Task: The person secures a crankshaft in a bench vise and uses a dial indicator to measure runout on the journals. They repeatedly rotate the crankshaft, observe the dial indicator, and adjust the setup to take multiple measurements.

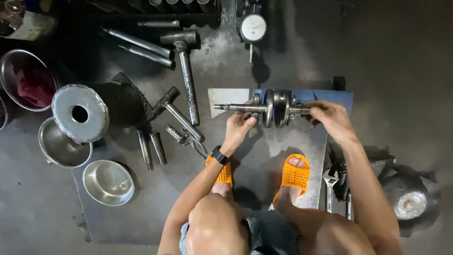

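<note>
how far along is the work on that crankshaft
Done: the crankshaft is out on the floor plate, with the hammer and punches laid aside. In hand: left hand and right hand grip its shaft ends. What is left can't be judged; the dial gauge stands unused behind.

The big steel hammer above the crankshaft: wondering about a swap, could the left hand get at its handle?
Probably yes. The big steel hammer lies bare on the floor just beyond the left hand, nothing between, though that hand now grips the grey metal crankshaft.
</note>
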